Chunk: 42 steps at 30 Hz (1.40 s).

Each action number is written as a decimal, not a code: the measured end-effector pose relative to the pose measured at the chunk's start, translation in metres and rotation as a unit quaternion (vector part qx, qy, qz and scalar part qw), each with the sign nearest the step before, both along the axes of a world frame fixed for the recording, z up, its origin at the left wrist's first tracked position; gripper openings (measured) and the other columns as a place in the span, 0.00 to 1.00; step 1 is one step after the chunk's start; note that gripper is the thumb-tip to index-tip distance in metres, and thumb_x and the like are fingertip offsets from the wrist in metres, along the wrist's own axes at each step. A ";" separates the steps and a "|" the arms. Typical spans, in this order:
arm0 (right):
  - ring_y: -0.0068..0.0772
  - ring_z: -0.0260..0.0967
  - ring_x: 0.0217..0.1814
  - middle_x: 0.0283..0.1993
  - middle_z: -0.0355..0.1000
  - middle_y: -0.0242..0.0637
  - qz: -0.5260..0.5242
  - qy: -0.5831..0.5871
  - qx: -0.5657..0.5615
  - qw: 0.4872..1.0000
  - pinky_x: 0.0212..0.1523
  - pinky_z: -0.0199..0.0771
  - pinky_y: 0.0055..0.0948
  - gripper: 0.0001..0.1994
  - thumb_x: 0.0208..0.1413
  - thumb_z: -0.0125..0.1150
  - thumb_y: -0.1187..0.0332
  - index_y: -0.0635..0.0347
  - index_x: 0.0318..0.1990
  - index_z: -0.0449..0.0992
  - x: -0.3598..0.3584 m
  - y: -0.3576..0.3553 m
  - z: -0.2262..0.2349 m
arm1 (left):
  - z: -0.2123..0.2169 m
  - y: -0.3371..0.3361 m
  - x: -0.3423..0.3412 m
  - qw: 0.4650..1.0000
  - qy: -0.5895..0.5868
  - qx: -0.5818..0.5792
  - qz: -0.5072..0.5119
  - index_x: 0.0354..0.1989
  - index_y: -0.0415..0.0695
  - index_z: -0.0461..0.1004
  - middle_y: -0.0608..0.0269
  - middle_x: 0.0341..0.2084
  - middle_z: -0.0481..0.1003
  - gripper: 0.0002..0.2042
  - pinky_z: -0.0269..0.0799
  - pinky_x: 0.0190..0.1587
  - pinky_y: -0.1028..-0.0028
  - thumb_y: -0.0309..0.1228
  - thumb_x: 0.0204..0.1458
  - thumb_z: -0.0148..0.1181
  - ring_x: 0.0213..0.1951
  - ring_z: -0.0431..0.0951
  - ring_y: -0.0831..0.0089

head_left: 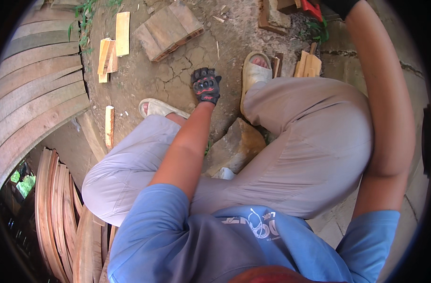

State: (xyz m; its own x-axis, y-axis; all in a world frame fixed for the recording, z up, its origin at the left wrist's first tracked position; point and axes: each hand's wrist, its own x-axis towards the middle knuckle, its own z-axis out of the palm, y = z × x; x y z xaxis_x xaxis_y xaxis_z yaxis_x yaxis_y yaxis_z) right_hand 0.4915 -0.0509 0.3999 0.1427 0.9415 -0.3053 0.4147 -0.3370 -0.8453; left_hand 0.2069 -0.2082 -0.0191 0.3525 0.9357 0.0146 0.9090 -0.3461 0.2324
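Note:
My left hand [206, 86] wears a black glove with red trim and is over the dirt between my two sandals. Its fingers are curled under in a closed shape, and what they hold, if anything, is hidden beneath the hand. My right hand [340, 5], also in a black glove, reaches to the upper edge, where its fingers are cut off from view. Close beside it is a bright red object [311, 10], only partly seen. Just ahead of my left hand lies a wide brown block [169, 30] with a panelled top.
Pale split wood pieces [123, 34] lie at the upper left, and more wood pieces [308, 64] are beside my right foot. A large stone [238, 146] sits between my legs. Weathered planks [36, 70] and stacked boards [55, 207] line the left side.

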 end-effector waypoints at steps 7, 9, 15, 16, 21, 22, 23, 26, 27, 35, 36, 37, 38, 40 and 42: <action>0.19 0.59 0.19 0.22 0.64 0.25 0.009 0.012 -0.017 1.000 0.20 0.58 0.24 0.16 0.66 0.68 0.55 0.58 0.35 0.76 -0.006 -0.001 0.009 | 0.002 0.002 0.002 0.998 -0.028 -0.039 0.046 0.44 0.52 0.84 0.58 0.45 0.82 0.15 0.68 0.59 0.55 0.46 0.52 0.70 0.52 0.78 0.55; 0.19 0.58 0.19 0.23 0.64 0.24 -0.010 0.025 -0.031 0.999 0.20 0.58 0.24 0.16 0.66 0.68 0.55 0.58 0.35 0.76 -0.015 0.006 0.011 | 0.004 0.004 0.001 0.996 -0.039 -0.059 0.058 0.42 0.53 0.85 0.58 0.43 0.83 0.13 0.69 0.58 0.55 0.45 0.53 0.70 0.50 0.79 0.55; 0.19 0.58 0.19 0.22 0.64 0.23 0.030 0.065 0.006 0.997 0.20 0.59 0.24 0.16 0.65 0.70 0.55 0.58 0.36 0.77 -0.021 0.014 0.016 | 0.018 0.019 0.005 0.991 -0.085 -0.104 0.016 0.40 0.52 0.85 0.57 0.37 0.84 0.12 0.74 0.51 0.54 0.45 0.56 0.68 0.45 0.82 0.51; 0.18 0.58 0.19 0.23 0.64 0.23 0.034 0.057 0.008 0.998 0.20 0.59 0.24 0.16 0.65 0.70 0.55 0.58 0.36 0.77 -0.027 0.005 0.026 | 0.028 0.025 0.009 0.987 -0.108 -0.118 0.023 0.40 0.52 0.85 0.57 0.38 0.84 0.12 0.75 0.50 0.54 0.45 0.57 0.67 0.45 0.83 0.51; 0.18 0.59 0.19 0.23 0.65 0.23 -0.013 0.048 -0.017 0.999 0.19 0.59 0.25 0.17 0.64 0.71 0.54 0.59 0.37 0.76 -0.038 0.006 0.041 | 0.079 0.111 0.031 0.948 -0.227 -0.173 0.140 0.45 0.49 0.85 0.53 0.42 0.86 0.15 0.78 0.52 0.58 0.46 0.60 0.66 0.47 0.85 0.53; 0.18 0.58 0.18 0.23 0.65 0.23 0.028 0.066 0.005 0.997 0.19 0.59 0.25 0.17 0.64 0.71 0.53 0.59 0.37 0.76 -0.052 0.015 0.026 | 0.067 0.134 -0.007 0.940 -0.236 -0.139 0.203 0.47 0.49 0.85 0.52 0.43 0.86 0.16 0.77 0.54 0.61 0.46 0.59 0.66 0.48 0.86 0.54; 0.18 0.58 0.18 0.23 0.65 0.23 0.045 0.058 0.032 0.997 0.19 0.59 0.25 0.17 0.64 0.71 0.53 0.59 0.37 0.77 -0.056 0.018 0.024 | 0.063 0.158 -0.018 0.913 -0.318 -0.116 0.227 0.47 0.48 0.86 0.53 0.43 0.86 0.16 0.77 0.53 0.62 0.45 0.58 0.67 0.48 0.86 0.55; 0.18 0.58 0.18 0.23 0.65 0.23 0.046 0.087 -0.014 0.995 0.19 0.60 0.24 0.18 0.64 0.71 0.53 0.60 0.39 0.77 -0.041 0.037 0.011 | 0.093 0.218 -0.031 0.900 -0.334 -0.060 0.274 0.45 0.51 0.87 0.53 0.44 0.85 0.16 0.78 0.53 0.57 0.47 0.59 0.62 0.48 0.84 0.51; 0.18 0.60 0.19 0.24 0.66 0.24 0.068 0.135 -0.039 0.988 0.19 0.60 0.24 0.18 0.64 0.71 0.54 0.61 0.41 0.77 -0.046 0.039 0.017 | 0.102 0.231 -0.044 0.907 -0.305 -0.060 0.284 0.45 0.52 0.87 0.54 0.44 0.85 0.16 0.77 0.54 0.57 0.49 0.58 0.62 0.49 0.84 0.51; 0.11 0.54 0.22 0.26 0.61 0.21 0.061 0.106 -0.057 0.991 0.21 0.51 0.18 0.17 0.72 0.59 0.55 0.59 0.54 0.78 -0.037 0.028 0.017 | 0.069 0.339 -0.047 0.945 -0.224 -0.085 0.222 0.48 0.53 0.86 0.54 0.48 0.85 0.20 0.74 0.58 0.59 0.53 0.57 0.62 0.54 0.82 0.53; 0.10 0.54 0.22 0.25 0.61 0.20 0.040 0.086 -0.061 0.994 0.21 0.50 0.17 0.18 0.71 0.60 0.55 0.59 0.57 0.79 -0.033 0.026 0.016 | 0.067 0.341 -0.041 0.942 -0.224 -0.113 0.223 0.47 0.52 0.86 0.55 0.48 0.85 0.20 0.74 0.58 0.60 0.53 0.58 0.62 0.54 0.82 0.53; 0.10 0.54 0.22 0.26 0.62 0.19 0.020 0.088 -0.034 0.995 0.21 0.50 0.17 0.19 0.71 0.59 0.55 0.58 0.59 0.78 -0.030 0.025 0.010 | 0.066 0.342 -0.038 0.938 -0.223 -0.139 0.224 0.47 0.52 0.87 0.55 0.48 0.85 0.21 0.74 0.59 0.60 0.53 0.58 0.62 0.55 0.82 0.53; 0.10 0.54 0.22 0.27 0.63 0.19 0.002 0.090 -0.007 0.996 0.21 0.50 0.17 0.20 0.71 0.59 0.55 0.58 0.60 0.78 -0.027 0.024 0.003 | 0.064 0.340 -0.040 0.936 -0.230 -0.147 0.223 0.48 0.51 0.86 0.56 0.48 0.85 0.21 0.74 0.59 0.60 0.53 0.58 0.63 0.55 0.83 0.54; 0.10 0.54 0.22 0.29 0.64 0.18 -0.045 0.080 0.031 0.995 0.21 0.50 0.18 0.22 0.72 0.58 0.54 0.58 0.64 0.77 -0.024 0.027 -0.008 | 0.066 0.328 -0.031 0.924 -0.256 -0.141 0.246 0.49 0.51 0.85 0.56 0.49 0.85 0.21 0.74 0.59 0.60 0.53 0.58 0.63 0.55 0.83 0.55; 0.09 0.53 0.22 0.30 0.65 0.18 -0.091 0.067 0.046 0.993 0.21 0.49 0.17 0.23 0.72 0.57 0.54 0.58 0.66 0.76 -0.021 0.027 -0.011 | 0.062 0.327 -0.025 0.920 -0.273 -0.131 0.248 0.48 0.51 0.85 0.56 0.48 0.85 0.20 0.75 0.58 0.60 0.51 0.58 0.63 0.54 0.83 0.54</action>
State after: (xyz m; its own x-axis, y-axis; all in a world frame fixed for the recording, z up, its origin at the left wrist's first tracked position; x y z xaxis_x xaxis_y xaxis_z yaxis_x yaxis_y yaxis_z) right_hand 0.4702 -0.0241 0.3894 0.2760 0.9291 -0.2463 0.2353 -0.3137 -0.9199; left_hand 0.1823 0.1188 0.0430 -0.1121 0.9759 -0.1871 0.6632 0.2137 0.7173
